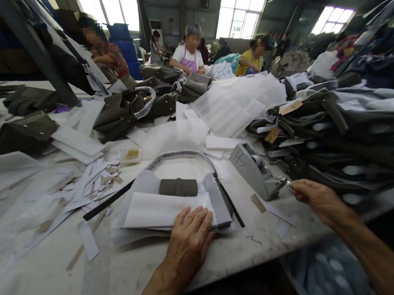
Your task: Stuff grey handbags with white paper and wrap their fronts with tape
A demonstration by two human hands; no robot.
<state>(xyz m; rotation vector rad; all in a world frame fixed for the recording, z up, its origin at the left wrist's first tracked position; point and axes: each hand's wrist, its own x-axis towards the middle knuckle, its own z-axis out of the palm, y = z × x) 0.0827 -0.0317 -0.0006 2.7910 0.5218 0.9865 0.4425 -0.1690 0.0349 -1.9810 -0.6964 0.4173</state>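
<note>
A dark olive handbag (178, 187), partly covered with white paper (150, 211), lies on the table in front of me. Its handle (184, 155), wrapped in clear film, arches away at the back. My left hand (192, 232) rests flat on the paper and on a small clear packet (205, 202), fingers stretched out. To the right stands a grey tape dispenser (256, 172). At its cutting end my right hand (316, 196) pinches a short piece of clear tape (288, 183) between thumb and fingers.
Flat dark bags (351, 145) are piled at the right. Paper strips (95, 184) and a small clear tub (130, 155) lie left of the bag. More handbags (119, 111) and white sheets (237, 101) fill the back. Several people work beyond. A bin of packets (326, 270) sits below the table edge.
</note>
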